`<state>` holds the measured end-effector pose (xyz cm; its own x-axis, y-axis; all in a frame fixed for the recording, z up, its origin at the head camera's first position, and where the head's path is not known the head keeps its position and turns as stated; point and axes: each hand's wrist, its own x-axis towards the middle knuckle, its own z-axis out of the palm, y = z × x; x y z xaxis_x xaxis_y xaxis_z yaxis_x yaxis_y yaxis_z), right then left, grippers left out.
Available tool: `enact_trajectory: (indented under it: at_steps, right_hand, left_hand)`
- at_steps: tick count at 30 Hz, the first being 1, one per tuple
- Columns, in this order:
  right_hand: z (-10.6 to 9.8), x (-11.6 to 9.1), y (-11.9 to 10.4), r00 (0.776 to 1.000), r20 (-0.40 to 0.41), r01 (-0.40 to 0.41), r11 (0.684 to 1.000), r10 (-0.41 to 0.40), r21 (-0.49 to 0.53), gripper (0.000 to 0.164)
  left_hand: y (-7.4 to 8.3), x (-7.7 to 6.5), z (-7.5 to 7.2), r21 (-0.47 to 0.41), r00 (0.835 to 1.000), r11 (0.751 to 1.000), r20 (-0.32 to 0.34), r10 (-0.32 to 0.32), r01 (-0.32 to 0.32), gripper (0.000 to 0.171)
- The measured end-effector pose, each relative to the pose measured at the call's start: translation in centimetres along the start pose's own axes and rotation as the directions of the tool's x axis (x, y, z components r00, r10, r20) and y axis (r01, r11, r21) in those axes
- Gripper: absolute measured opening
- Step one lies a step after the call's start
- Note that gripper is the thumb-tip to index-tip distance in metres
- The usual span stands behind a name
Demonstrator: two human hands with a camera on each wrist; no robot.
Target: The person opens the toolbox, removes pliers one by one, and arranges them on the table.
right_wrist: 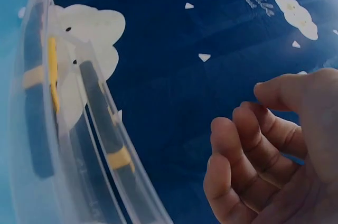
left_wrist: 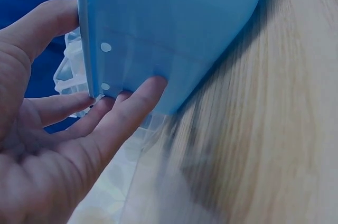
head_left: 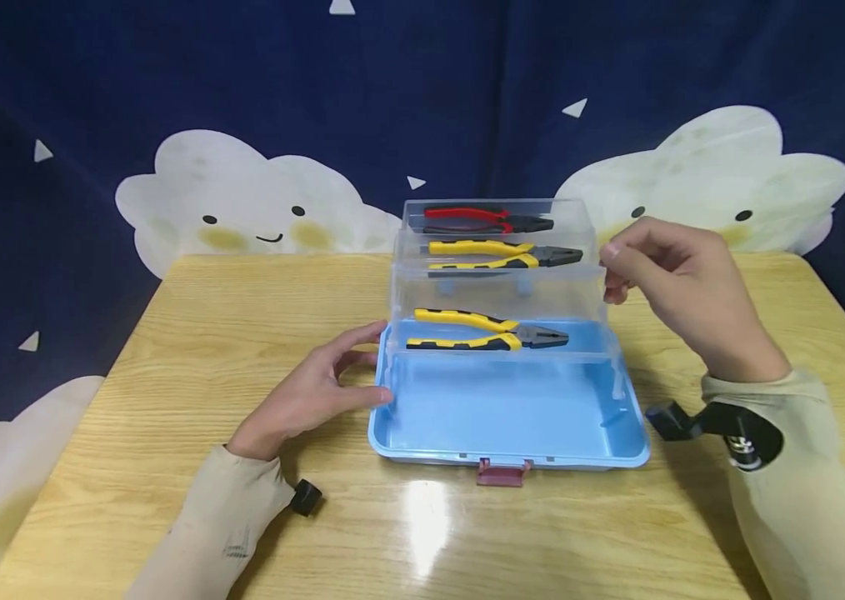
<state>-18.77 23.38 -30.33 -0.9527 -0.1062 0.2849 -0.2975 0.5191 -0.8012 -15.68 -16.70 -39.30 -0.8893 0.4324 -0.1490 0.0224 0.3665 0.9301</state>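
A blue toolbox point(head_left: 505, 417) stands unfolded on the table, its clear tiered trays raised at the back. Red-handled pliers point(head_left: 467, 215) lie in the top tray. Yellow-and-black pliers point(head_left: 497, 254) lie in the middle tray, and a second yellow-and-black pair point(head_left: 482, 329) in the lowest one. My left hand point(head_left: 325, 379) holds the box's left side, thumb over the rim and fingers against the outer wall point(left_wrist: 174, 28). To the right of the trays, my right hand point(head_left: 681, 279) hangs in the air with loosely curled fingers point(right_wrist: 253, 145) and nothing in them.
The box sits on a light wooden table point(head_left: 242, 308). A reddish latch point(head_left: 501, 473) sticks out from its front edge. Behind the table hangs a dark blue cloth point(head_left: 392, 83) with white clouds. Both sleeves carry black wrist mounts point(head_left: 306, 497).
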Motion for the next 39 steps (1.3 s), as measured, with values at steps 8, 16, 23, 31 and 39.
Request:
enact_trajectory:
  at_steps: [8,16,23,31,39]
  right_hand:
    - [1.2,0.0,-1.4,0.996,0.075,0.044,0.998,-0.040,-0.052,0.009]
    - [2.2,0.6,-1.9,0.986,0.152,0.088,0.991,-0.071,-0.102,0.013]
    - [4.1,1.6,-2.4,0.957,0.248,0.201,0.963,-0.153,-0.180,0.020]
    - [6.0,1.6,-1.3,0.901,0.380,0.321,0.911,-0.209,-0.260,0.026]
    - [6.7,1.7,-0.8,0.851,0.510,0.318,0.897,-0.128,-0.305,0.037]
  left_hand:
    - [-0.1,0.0,0.4,0.003,1.000,1.000,-0.001,-0.008,0.008,0.087]
    - [0.0,0.1,0.7,-0.011,1.000,1.000,0.018,-0.012,0.012,0.087]
    - [0.3,0.1,0.4,-0.035,1.000,0.999,0.004,0.002,-0.002,0.087]
    - [0.3,0.2,0.4,-0.032,1.000,0.999,-0.008,-0.011,0.011,0.087]
    - [0.2,0.0,0.4,-0.019,1.000,1.000,-0.008,-0.021,0.021,0.087]
